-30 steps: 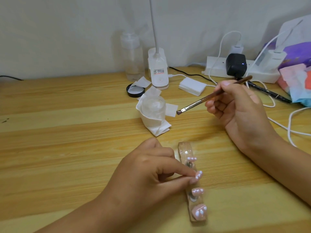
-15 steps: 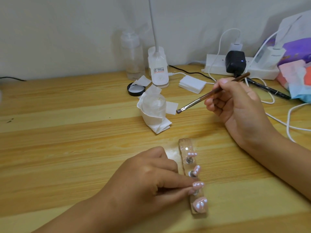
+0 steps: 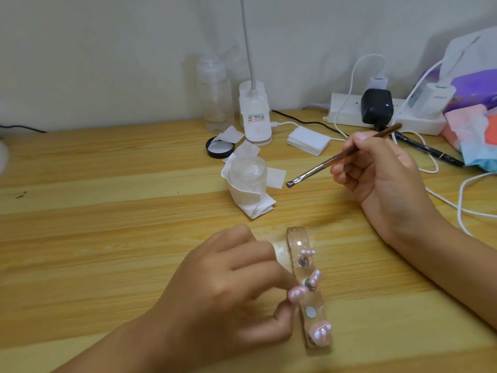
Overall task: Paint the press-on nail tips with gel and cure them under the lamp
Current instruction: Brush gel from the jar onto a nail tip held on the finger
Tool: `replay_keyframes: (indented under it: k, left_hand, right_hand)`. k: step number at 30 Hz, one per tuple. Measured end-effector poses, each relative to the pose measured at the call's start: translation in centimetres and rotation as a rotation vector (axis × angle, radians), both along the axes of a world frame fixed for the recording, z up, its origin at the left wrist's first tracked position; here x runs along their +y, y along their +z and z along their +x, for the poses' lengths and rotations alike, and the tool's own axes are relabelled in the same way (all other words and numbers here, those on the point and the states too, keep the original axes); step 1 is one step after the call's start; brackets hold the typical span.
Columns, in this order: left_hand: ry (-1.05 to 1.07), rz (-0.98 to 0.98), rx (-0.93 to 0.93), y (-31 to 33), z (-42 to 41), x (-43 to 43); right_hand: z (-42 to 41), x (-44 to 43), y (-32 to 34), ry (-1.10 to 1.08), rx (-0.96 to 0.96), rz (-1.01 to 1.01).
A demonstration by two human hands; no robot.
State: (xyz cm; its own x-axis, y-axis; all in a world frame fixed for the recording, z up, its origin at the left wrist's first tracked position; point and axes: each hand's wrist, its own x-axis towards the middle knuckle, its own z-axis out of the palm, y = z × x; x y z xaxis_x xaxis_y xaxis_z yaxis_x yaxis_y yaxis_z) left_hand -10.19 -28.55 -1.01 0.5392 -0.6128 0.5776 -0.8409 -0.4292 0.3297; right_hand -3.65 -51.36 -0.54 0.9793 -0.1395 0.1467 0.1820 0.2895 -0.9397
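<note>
Pinching a pale pink press-on nail tip (image 3: 295, 294) between thumb and forefinger, the left hand (image 3: 228, 289) holds it at the left edge of a clear, narrow acrylic holder strip (image 3: 295, 235), low on the light wooden table (image 3: 107, 238). Whether the tip touches the strip cannot be told. Three more pink tips (image 3: 320, 331) stand on small metal pegs along the strip, and a bare white round mount (image 3: 310, 312) shows just beside the pinched one. The strip's long axis runs away from the person, its far end leaning slightly left.

The right hand (image 3: 382, 170) is curled round a brown-handled flat brush with a silver ferrule (image 3: 322, 166), raised beyond and to the right of the pinched tip and well apart from it. Its bristles point left and down. The left hand is far nearer the tip, so a stroke would likely need the brush brought down and toward the person.

Farther off sit a clear jar wrapped in white tissue (image 3: 247, 181), a black round lid (image 3: 220, 149), a stack of white pads (image 3: 308, 141) and a clear pump bottle (image 3: 215, 98). The white clip lamp base (image 3: 254, 114) carries a red-printed label, too small to read. On the white power strip (image 3: 347, 111), a white charger (image 3: 435, 100) bears faint grey lettering that cannot be made out.
</note>
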Motion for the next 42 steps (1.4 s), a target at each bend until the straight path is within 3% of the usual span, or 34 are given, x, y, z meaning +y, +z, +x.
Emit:
replay_keyframes:
  k: [3, 7, 9, 29, 42]
  left_hand:
    - [0.06, -0.204, 0.291, 0.4, 0.2, 0.3]
    - [0.143, -0.482, 0.861, 0.1, 1.3, 0.1]
    - [0.195, -0.524, 0.963, -0.1, 2.1, 0.1]
    - [0.181, -0.504, 0.988, 0.0, 2.5, -0.1]
    - [0.17, -0.538, 1.029, 0.2, 2.4, -0.1]
  right_hand:
    - [0.0, 0.0, 0.1, 0.003, 0.003, 0.025]
    - [-0.1, 0.2, 0.2, 0.007, -0.01, 0.026]
    - [-0.2, 0.4, 0.2, 0.009, -0.022, 0.02]
    - [-0.4, 0.6, -0.1, 0.149, -0.088, -0.101]
    - [-0.5, 0.7, -0.1, 0.093, -0.108, -0.114]
